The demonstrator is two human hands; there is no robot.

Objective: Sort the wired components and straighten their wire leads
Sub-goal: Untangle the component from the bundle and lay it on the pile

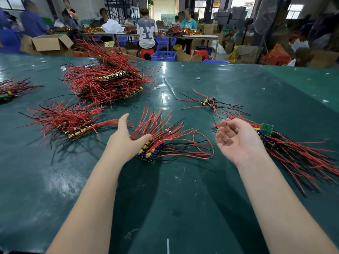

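A stack of small circuit boards with yellow and blue parts and red and black wire leads (pixel 157 142) lies in the middle of the green table. My left hand (pixel 126 142) rests against its left side, thumb raised, fingers reaching under the wires. My right hand (pixel 236 140) hovers palm up with loosely curled fingers, holding nothing, just left of another pile of boards with leads (pixel 286 149). A few loose components (pixel 210 102) lie further back on the right.
More wired piles lie at the left (pixel 71 123), the far left edge (pixel 11 90) and, largest, at the back (pixel 106 79). The green table (pixel 165 198) spreads toward me. Beyond its far edge people work at benches among boxes and blue crates.
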